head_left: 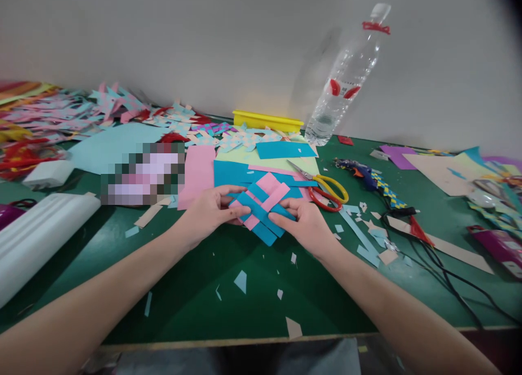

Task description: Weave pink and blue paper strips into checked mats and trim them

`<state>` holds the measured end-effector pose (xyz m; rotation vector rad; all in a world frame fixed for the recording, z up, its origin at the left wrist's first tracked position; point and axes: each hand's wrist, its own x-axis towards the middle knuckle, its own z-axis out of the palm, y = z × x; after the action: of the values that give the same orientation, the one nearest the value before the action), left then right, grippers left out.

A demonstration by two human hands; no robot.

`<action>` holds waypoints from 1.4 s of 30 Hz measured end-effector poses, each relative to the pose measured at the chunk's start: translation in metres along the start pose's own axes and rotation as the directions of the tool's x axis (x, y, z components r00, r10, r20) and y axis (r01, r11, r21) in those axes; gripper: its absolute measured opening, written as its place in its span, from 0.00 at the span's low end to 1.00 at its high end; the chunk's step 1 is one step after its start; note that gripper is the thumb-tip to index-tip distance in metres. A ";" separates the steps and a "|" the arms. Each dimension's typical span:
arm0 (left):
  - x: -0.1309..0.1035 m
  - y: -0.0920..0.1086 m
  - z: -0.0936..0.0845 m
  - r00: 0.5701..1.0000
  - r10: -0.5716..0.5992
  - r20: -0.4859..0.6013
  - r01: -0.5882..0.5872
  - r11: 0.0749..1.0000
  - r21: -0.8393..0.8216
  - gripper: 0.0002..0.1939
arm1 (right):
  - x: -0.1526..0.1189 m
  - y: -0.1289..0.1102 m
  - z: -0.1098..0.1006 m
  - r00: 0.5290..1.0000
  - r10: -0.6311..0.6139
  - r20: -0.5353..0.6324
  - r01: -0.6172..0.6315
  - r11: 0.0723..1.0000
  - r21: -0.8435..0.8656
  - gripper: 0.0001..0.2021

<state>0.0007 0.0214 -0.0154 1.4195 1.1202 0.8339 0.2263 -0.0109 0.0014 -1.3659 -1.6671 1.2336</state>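
Between my hands is a piece of woven paper (261,204), its pink and blue strips crossing over and under. My left hand (214,206) pinches its left edge, thumb on top and fingers behind. On the right edge, my right hand (304,220) grips it in the same way, thumb pressed on a blue strip. The weave is held tilted a little above the green table. Just behind it lie sheets of blue paper (230,171) and pink paper (199,171). Scissors (326,187) with red and yellow handles rest beyond my right hand.
A clear plastic bottle (346,76) stands against the wall, near a yellow tray (267,121). Paper scraps (240,281) are scattered over the green table (183,310). Black cords (440,266) lie at right, a long white object (44,239) at left. Woven paper pieces crowd the back left.
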 end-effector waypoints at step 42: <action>-0.023 0.005 -0.011 0.930 0.142 0.339 -0.362 0.505 0.784 0.41 | 0.010 0.010 -0.037 0.827 -0.286 0.484 0.531 0.680 -0.506 0.29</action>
<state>-0.0160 0.0031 -0.0064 2.4860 1.1890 0.2475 0.2612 0.0083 0.0041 -1.0048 -2.6586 0.6956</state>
